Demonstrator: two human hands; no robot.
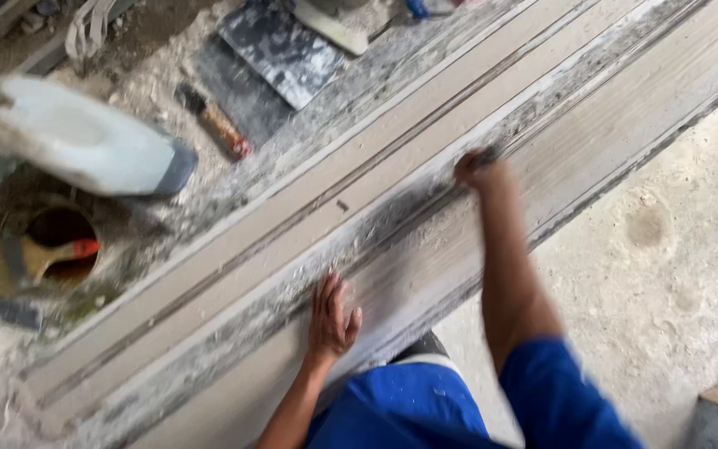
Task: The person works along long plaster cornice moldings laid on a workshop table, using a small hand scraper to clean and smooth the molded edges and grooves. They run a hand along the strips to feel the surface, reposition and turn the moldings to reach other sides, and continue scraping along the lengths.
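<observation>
Dusty tile [425, 179] under me: left hand [331, 314] flat, fingers released, right hand [477, 169] clenched near the far edge, grasping what I can't tell. Probably mid-wipe.

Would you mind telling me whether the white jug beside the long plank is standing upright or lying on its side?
Lying on its side: the white jug stretches lengthwise across the dusty ground, its dark base end pointing toward the plank.

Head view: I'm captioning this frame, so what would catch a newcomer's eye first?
A long dusty plank runs diagonally across the frame. The left hand lies flat on it, and the right hand presses further up. A white jug lies upper left.
</observation>
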